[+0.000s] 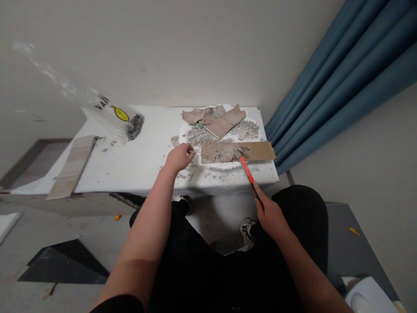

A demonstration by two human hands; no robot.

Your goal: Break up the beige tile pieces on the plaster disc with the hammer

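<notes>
My right hand (269, 214) is wrapped round the red and black handle of a claw hammer (248, 171). The hammer's head rests at a flat brown strip (260, 151) whose left part is crusted with crumbly grey-brown material. That strip lies across a white round slab or plate (216, 165) strewn with grey rubble (245, 130). Just left of the strip, my left hand (180, 157) hovers with its fingers curled; whatever they may pinch is too small to make out. Behind, a broken brown board piece (226, 121) leans over more torn fragments (198, 116).
A clear plastic bag (110, 115) with grey bits in its bottom stands on the white-covered table (148, 130). A wood-look plank (71, 167) overhangs the table's left front edge. A blue curtain (339, 74) hangs at right; black sheets (61, 263) lie on the floor.
</notes>
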